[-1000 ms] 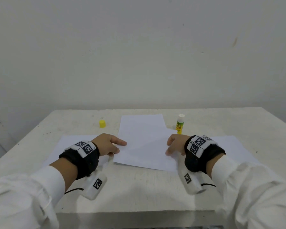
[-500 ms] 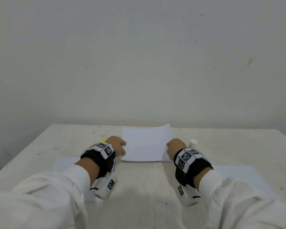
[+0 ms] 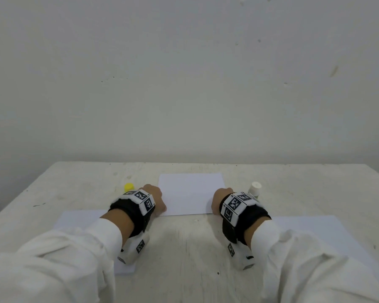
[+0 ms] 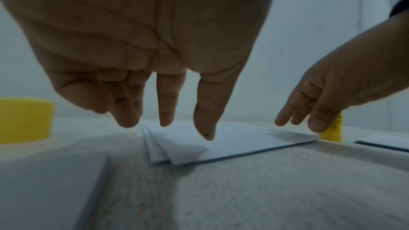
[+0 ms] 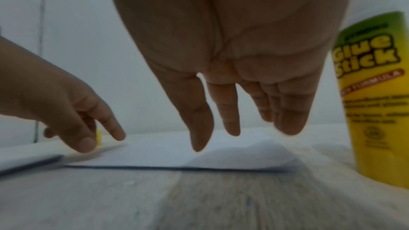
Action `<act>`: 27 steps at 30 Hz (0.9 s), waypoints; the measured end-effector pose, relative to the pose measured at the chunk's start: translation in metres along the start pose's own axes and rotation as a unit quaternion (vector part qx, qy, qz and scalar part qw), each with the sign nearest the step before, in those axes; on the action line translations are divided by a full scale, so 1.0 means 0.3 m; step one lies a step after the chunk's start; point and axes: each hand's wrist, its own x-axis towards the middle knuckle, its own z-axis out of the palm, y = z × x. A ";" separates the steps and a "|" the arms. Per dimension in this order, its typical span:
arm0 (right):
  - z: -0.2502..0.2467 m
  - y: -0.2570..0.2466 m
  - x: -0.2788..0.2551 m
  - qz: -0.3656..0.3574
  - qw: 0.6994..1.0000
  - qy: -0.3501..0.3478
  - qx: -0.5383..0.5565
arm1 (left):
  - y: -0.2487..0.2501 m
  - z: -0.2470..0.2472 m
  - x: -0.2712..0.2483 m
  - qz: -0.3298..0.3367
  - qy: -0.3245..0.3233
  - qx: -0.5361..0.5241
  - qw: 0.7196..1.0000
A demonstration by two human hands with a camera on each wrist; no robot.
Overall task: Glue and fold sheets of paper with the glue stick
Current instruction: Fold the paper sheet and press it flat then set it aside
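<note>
Dim, even light; both wrist views blurred, soft shadows underneath

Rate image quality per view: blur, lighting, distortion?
Head: evenly lit, sharp, table edges splay from the wide lens. Left wrist: dim, left hand backlit, folded paper soft. Right wrist: dim; glue stick label blurred, large words legible.

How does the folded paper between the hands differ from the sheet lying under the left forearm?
The folded paper is doubled over, its layers showing at one corner in the left wrist view; the sheet under the left forearm lies flat, apparently unfolded. The folded paper sits farther back, mid-table; the sheet is nearer, to the left. Fingers of both hands rest on the folded paper; the sheet is only covered by the sleeve. Both are plain white.
</note>
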 end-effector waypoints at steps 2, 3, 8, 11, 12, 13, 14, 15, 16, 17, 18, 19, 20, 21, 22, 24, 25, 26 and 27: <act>0.000 0.016 -0.031 -0.006 1.000 0.000 0.023 | 0.032 -0.012 -0.048 0.018 0.018 0.001 1.000; 0.008 0.034 -0.045 -0.018 0.999 0.005 0.027 | 0.057 -0.016 -0.075 0.031 0.016 0.006 0.999; 0.030 0.222 -0.183 0.008 0.999 -0.034 0.004 | 0.282 0.009 -0.225 0.163 -0.057 0.018 0.985; 0.024 0.415 -0.265 0.072 0.997 -0.018 -0.015 | 0.441 0.058 -0.301 0.232 -0.067 0.002 0.971; 0.022 0.484 -0.285 0.101 0.995 -0.016 -0.017 | 0.493 0.079 -0.315 0.249 -0.060 0.006 0.967; 0.020 0.550 -0.301 0.124 0.992 -0.017 -0.017 | 0.541 0.100 -0.329 0.262 -0.051 0.010 0.964; 0.019 0.610 -0.317 0.142 0.990 -0.020 -0.011 | 0.584 0.120 -0.339 0.270 -0.044 0.016 0.962; 0.021 0.664 -0.330 0.158 0.987 -0.024 -0.009 | 0.622 0.142 -0.344 0.274 -0.040 0.030 0.961; 0.028 0.709 -0.344 0.175 0.984 -0.036 -0.006 | 0.655 0.163 -0.346 0.277 -0.033 0.052 0.959; 0.034 0.742 -0.356 0.192 0.980 -0.048 -0.010 | 0.682 0.182 -0.342 0.277 -0.024 0.075 0.958; 0.045 0.768 -0.363 0.207 0.977 -0.054 -0.007 | 0.705 0.198 -0.336 0.270 -0.013 0.091 0.958; 0.051 0.781 -0.372 0.216 0.974 -0.064 -0.012 | 0.725 0.210 -0.330 0.261 -0.005 0.097 0.960; 0.062 0.793 -0.371 0.221 0.973 -0.074 -0.011 | 0.742 0.218 -0.321 0.252 0.002 0.100 0.963; 0.073 0.807 -0.358 0.220 0.973 -0.071 -0.008 | 0.757 0.221 -0.314 0.244 0.007 0.103 0.964; 0.089 0.827 -0.325 0.220 0.973 -0.065 -0.002 | 0.770 0.222 -0.309 0.234 0.008 0.108 0.966; 0.125 0.868 -0.252 0.215 0.975 -0.056 0.008 | 0.794 0.220 -0.299 0.209 0.003 0.114 0.971; 0.140 0.884 -0.222 0.209 0.976 -0.063 0.006 | 0.804 0.216 -0.300 0.199 0.000 0.110 0.974; 0.142 0.878 -0.222 0.204 0.976 -0.070 -0.006 | 0.811 0.209 -0.305 0.192 -0.005 0.101 0.976; 0.129 0.855 -0.253 0.194 0.979 -0.070 -0.010 | 0.818 0.201 -0.311 0.187 -0.012 0.090 0.978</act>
